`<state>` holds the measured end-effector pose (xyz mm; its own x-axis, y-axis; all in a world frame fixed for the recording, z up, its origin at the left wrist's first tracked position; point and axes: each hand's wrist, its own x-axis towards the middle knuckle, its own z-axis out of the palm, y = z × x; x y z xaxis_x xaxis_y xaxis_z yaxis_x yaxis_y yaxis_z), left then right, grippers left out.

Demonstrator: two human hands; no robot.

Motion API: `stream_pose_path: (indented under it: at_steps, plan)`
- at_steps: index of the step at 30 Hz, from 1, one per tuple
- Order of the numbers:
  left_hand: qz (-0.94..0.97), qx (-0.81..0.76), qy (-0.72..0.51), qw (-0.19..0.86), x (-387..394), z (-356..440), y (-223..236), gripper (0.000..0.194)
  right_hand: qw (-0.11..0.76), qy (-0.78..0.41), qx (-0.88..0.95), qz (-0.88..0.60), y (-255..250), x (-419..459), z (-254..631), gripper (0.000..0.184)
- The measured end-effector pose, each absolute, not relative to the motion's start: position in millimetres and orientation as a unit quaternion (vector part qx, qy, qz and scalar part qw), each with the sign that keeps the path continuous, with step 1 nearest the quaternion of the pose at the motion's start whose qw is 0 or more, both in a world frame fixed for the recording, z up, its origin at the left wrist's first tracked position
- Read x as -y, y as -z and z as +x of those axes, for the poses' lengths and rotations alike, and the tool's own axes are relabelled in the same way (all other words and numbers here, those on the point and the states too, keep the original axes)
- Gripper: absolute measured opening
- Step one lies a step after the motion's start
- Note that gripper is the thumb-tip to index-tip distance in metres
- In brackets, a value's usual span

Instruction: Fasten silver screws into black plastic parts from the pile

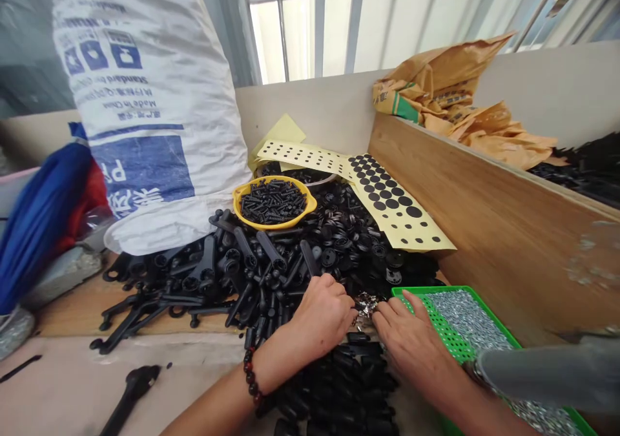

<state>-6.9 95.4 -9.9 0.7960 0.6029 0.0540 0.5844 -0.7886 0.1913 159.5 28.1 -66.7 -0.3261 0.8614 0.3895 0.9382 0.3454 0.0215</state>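
A small heap of shiny metal pieces (367, 307) lies between my two hands, at the front edge of a mound of black plastic parts (339, 236). My left hand (324, 313), with a beaded bracelet at the wrist, is closed at the heap's left side; its fingertips are turned away and what they hold is hidden. From the right, my right hand (407, 329) reaches the same heap with its fingers bent and drawn together. Whatever is in its fingertips cannot be made out. Below both hands lie rows of black plastic pieces (349, 384).
A green basket (438, 320) of small silvery screws stands at right, by a wooden divider (489, 197). Behind the mound are a yellow bowl (311, 207) of black screw-like parts and sticker sheets (426, 219). A tall white sack (165, 93) stands at left. A grey cylinder (547, 371) juts in at right.
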Motion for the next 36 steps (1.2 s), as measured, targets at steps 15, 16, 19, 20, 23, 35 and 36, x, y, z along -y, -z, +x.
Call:
stream_pose_path:
  at_steps: [15,16,19,20,23,35,36]
  plan:
    - [0.930,-0.312,-0.111,0.161,-76.3,-7.3,21.1,0.050,0.360,0.007,0.785,-0.504,39.8,-21.9,156.2,0.047]
    - [0.943,-0.291,-0.096,0.134,-75.3,-8.0,21.6,0.055,0.356,0.023,0.791,-0.497,39.2,-22.6,156.8,0.047]
    - [0.962,-0.246,-0.084,0.084,-74.1,-9.9,22.7,0.060,0.340,0.057,0.801,-0.490,40.2,-25.6,158.2,0.045]
    - [0.965,-0.238,-0.082,0.079,-75.0,-10.3,21.9,0.060,0.336,0.052,0.803,-0.490,41.3,-26.5,158.5,0.043]
    - [0.970,-0.210,-0.077,0.092,-84.2,-10.3,12.1,0.053,0.329,0.004,0.804,-0.496,44.5,-27.8,159.3,0.033]
    - [0.913,-0.397,-0.052,-0.082,-155.3,6.6,-13.6,0.006,0.316,0.037,0.796,-0.514,34.0,-23.7,159.8,0.033]
    - [0.913,-0.395,-0.054,-0.082,-155.9,6.6,-11.9,0.007,0.318,0.034,0.796,-0.514,34.2,-23.7,159.0,0.033]
